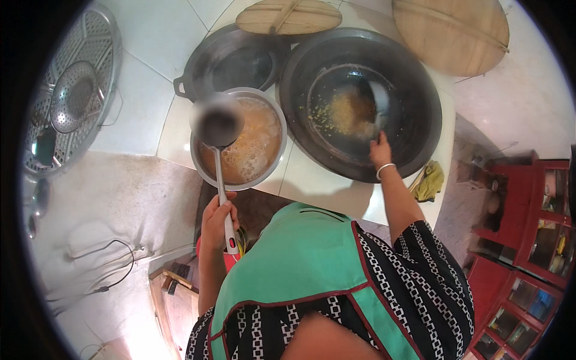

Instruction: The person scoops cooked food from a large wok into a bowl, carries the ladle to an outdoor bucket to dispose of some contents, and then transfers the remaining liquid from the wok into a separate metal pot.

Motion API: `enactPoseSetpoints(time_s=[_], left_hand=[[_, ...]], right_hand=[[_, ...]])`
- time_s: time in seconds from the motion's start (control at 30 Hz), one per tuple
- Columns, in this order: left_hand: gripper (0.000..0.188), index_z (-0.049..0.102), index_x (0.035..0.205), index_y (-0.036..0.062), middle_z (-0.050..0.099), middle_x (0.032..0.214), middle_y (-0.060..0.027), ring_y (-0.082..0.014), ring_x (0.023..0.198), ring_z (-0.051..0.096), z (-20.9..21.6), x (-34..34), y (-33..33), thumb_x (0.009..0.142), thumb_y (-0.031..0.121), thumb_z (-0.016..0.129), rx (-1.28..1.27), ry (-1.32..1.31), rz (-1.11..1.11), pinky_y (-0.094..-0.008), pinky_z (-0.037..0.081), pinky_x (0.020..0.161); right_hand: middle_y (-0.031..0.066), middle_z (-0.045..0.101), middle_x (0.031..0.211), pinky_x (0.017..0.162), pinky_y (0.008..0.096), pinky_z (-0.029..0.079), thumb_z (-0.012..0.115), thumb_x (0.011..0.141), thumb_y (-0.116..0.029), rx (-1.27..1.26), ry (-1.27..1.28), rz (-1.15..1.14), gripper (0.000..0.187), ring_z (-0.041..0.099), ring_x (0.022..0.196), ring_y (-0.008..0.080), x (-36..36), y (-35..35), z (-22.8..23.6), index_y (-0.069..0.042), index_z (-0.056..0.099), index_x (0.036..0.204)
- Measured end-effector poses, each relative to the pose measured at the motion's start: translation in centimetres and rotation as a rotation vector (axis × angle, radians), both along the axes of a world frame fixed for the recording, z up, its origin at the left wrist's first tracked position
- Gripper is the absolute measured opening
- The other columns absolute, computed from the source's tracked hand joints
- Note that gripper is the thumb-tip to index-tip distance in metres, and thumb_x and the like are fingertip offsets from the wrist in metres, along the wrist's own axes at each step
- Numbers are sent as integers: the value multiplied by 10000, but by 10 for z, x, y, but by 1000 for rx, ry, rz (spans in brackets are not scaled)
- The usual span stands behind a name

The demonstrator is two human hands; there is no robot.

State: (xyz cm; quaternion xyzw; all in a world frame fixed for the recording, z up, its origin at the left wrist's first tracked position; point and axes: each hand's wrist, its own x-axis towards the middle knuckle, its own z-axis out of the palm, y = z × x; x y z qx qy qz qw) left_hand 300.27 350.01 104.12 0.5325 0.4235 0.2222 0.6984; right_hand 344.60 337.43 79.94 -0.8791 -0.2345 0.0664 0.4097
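Note:
My left hand [217,216] is closed round the long grey handle of a ladle [220,171]. The ladle's dark, blurred bowl is over a metal basin [282,141] of foamy orange-brown liquid [255,147]. Over the near right side of a large black wok [420,114], my right hand [380,150] grips a pale, curved utensil [380,102]. Motion smears it, so its exact kind is unclear. Yellow bits and brownish liquid [348,114] lie in the wok's bottom, left of the utensil.
Behind the basin sits a smaller black wok [201,69]. Two round wooden lids [300,18] [456,33] are at the back. A green cloth [430,182] lies by the counter's right edge. Metal strainers [108,36] hang at the left; a red cabinet [522,216] stands right.

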Motion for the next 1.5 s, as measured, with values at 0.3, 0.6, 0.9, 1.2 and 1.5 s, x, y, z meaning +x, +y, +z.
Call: enactPoseSetpoints(time_s=[0.3, 0.6, 0.9, 1.2, 1.5], left_hand=[[237, 485, 1076, -11, 485, 630, -29, -93, 482, 472, 24, -174, 17, 900, 137, 427, 36, -76, -46, -205, 379, 453], [249, 486, 1083, -17, 483, 637, -40, -114, 496, 469, -6, -479, 58, 897, 141, 437, 24, -194, -123, -228, 389, 458], [278, 484, 1097, -31, 483, 650, -44, -117, 503, 469, -40, -630, 87, 887, 148, 447, -10, -226, -132, -235, 395, 464], [266, 495, 1080, -21, 487, 642, -40, -118, 497, 473, -31, -525, 85, 886, 156, 452, 19, -183, -93, -236, 397, 467], [264, 494, 1083, -18, 480, 633, -25, -95, 472, 463, -9, -230, 68, 894, 154, 430, 33, -112, -1, -211, 385, 444]], right_hand=[[91, 502, 788, 426, 192, 383, 499, 889, -141, 1069, 2203, -19, 159, 458, 550, 110, -224, 22, 99, -66, 439, 1015], [98, 505, 829, 426, 174, 357, 378, 938, -98, 825, 1204, 374, 464, 405, 528, 81, -582, 22, 241, -79, 247, 1383], [62, 518, 771, 418, 222, 348, 469, 867, -88, 539, 921, 411, 565, 435, 514, 97, -785, 46, 226, -47, 257, 1390], [128, 486, 1258, 925, 264, 362, 545, 851, -76, 223, 268, 663, 554, 480, 1102, 197, -710, 18, 221, -56, 333, 1363], [60, 548, 747, 435, 247, 381, 490, 865, -114, 389, 656, 106, 553, 476, 510, 125, -263, 2, 144, -46, 293, 1377]])
